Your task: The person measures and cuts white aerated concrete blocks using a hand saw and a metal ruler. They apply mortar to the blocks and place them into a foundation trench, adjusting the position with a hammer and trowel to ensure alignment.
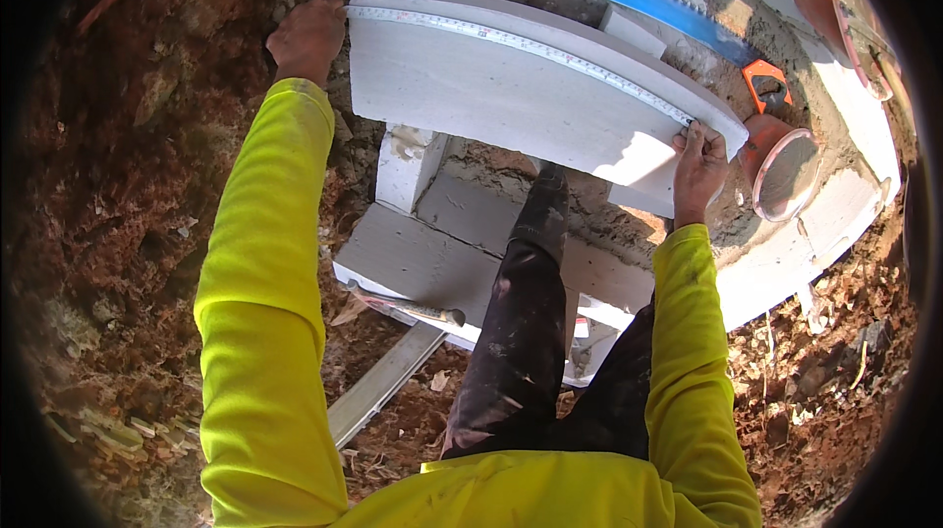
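Your left hand (306,39) is curled closed at the long pale block's (491,86) left end, apparently gripping the measuring tape (550,49) there; your right hand (702,163) pinches it between thumb and fingers near the right corner. The block spans smaller supporting blocks (401,169) before you, with the tape lying along its far long edge. Beyond that edge, toward the right corner, lies a blue-bladed handsaw (678,19). You seem to be measuring; the next move likely calls for keeping the tape taut while you read it at your right hand. Its fine printed graduations, some red, are too small to read; you can make out no brand.
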Motion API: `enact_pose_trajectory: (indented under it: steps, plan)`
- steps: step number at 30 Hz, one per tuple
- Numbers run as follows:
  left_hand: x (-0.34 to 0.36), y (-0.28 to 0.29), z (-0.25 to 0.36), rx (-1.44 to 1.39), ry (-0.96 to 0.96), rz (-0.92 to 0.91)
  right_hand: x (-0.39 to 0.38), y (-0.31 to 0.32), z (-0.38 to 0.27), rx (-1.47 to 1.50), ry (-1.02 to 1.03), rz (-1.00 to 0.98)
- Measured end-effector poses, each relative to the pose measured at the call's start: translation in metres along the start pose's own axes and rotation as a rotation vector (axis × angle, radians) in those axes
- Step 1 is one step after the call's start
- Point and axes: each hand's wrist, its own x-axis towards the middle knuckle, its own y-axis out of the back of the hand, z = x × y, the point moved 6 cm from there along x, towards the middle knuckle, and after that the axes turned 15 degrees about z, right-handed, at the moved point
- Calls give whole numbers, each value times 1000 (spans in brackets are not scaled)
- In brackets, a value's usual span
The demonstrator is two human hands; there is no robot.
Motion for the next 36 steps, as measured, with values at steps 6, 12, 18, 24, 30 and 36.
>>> enact_pose_trajectory:
  steps: [6, 12, 18, 24, 30, 36]
  plan:
    - [3, -7, -3, -37, 19, -45, 0, 2, 2, -7, -14, -4]
    - [2, -5, -1, -29, 27, -11, 0, 1, 3, 5, -43, 3]
    - [5, -1, -2, -46, 58, -37, -2, -1, 3, 30, -40, -2]
    - [4, 2, -1, 1, 13, -45, -4, -3, 0, -33, -46, 2]
    - [1, 5, -1, -2, 26, -7, -4, -3, -2, 46, -39, 25]
    - [1, 7, 3, 57, 17, -28, -2, -6, -3, 51, -25, 17]
